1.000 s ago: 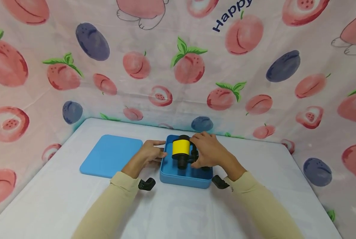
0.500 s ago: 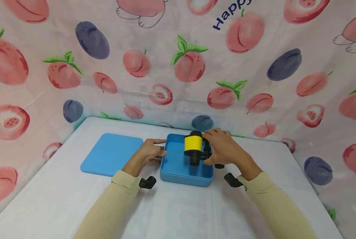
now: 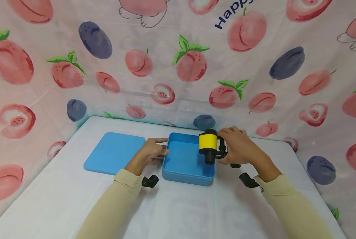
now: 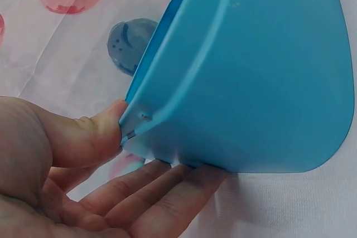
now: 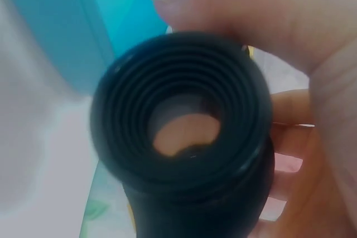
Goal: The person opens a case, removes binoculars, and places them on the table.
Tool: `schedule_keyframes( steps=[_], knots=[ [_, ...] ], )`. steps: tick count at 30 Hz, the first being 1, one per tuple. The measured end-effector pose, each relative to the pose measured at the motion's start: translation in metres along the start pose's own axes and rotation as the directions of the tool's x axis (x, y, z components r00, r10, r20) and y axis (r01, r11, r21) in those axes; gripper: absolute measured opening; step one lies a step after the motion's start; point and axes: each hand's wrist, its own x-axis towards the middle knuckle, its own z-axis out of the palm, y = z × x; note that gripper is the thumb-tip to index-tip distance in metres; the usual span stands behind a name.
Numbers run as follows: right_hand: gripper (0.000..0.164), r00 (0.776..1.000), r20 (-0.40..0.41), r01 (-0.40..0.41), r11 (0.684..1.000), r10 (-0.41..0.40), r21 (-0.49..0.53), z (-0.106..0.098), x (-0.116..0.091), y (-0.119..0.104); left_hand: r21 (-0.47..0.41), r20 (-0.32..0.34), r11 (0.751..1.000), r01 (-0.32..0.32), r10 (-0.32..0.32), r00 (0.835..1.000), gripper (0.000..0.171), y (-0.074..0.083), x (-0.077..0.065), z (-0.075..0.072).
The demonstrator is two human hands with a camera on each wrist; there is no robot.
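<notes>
My right hand [image 3: 239, 146] grips a pair of black and yellow binoculars [image 3: 208, 142], held over the right side of an open blue box [image 3: 188, 180]. One black barrel of the binoculars [image 5: 181, 176] fills the middle of the right wrist view, the thumb and fingers around its side. At the box's left wall is my left hand [image 3: 150, 150]. In the left wrist view, the left thumb [image 4: 92, 137] lies at the rim of the blue box [image 4: 268, 82] and the other fingers touch the outer wall lower down. Nothing shows on the box's visible floor.
A flat blue lid [image 3: 115, 152] lies on the white-covered table [image 3: 172, 212], left of the box. A fruit-printed cloth [image 3: 166, 76] hangs behind the table and along its sides. Black wrist mounts [image 3: 150, 181] show at both sleeves.
The right hand has carried the binoculars rightward and a little up, from inside the box to over its right wall. The left hand has stayed at the box's left wall.
</notes>
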Motion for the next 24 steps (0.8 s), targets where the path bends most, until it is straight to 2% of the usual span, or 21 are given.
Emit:
schedule_keyframes(
  steps=[13,24],
  knots=[
    [0.089,0.999,-0.003,-0.035,0.999,0.035,-0.005,-0.006,-0.02,0.025,-0.017,0.019,1.0,-0.006,0.006,1.0,0.064,0.002,-0.004,-0.001],
    [0.091,0.999,0.0,-0.043,0.999,0.043,0.016,-0.004,-0.033,0.047,-0.009,0.004,1.0,0.006,-0.006,1.0,0.063,0.002,-0.002,-0.002]
  ],
)
